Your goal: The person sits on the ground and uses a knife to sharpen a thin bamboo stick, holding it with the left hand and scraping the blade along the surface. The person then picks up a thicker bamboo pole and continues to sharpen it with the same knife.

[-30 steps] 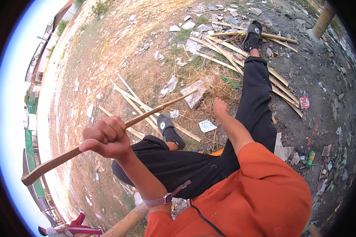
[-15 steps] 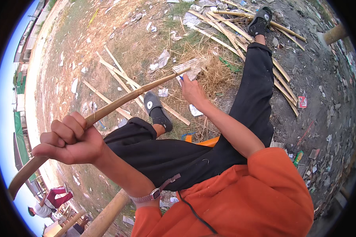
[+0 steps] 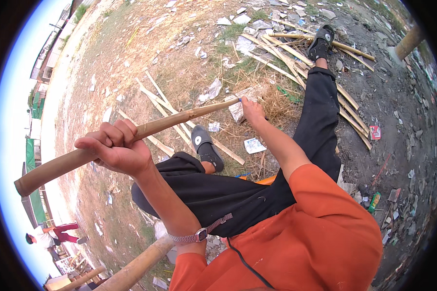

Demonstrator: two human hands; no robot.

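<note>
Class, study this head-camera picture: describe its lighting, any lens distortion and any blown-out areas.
Head view: soft, even daylight with no hard shadows on the ground; strong fisheye bending curves the bamboo pole gripped by the left hand and touched by the right hand; the sky along the left rim is washed out to white; black corners frame the round image.

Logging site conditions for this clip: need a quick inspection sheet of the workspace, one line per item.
Surface: bare dirt ground with dry grass and straw patches.
Job's things: long tan bamboo pole, held up across the view.
Clutter: split bamboo strips under the far foot, white paper scraps, red packet.
Grippers: left hand fisted around the pole near its thick end; right hand at its thin end, grip hidden.
Cables: thin black cord over the orange shirt.
Surroundings: second thick bamboo pole at lower edge, another person bent over far left, buildings along the rim.
</note>
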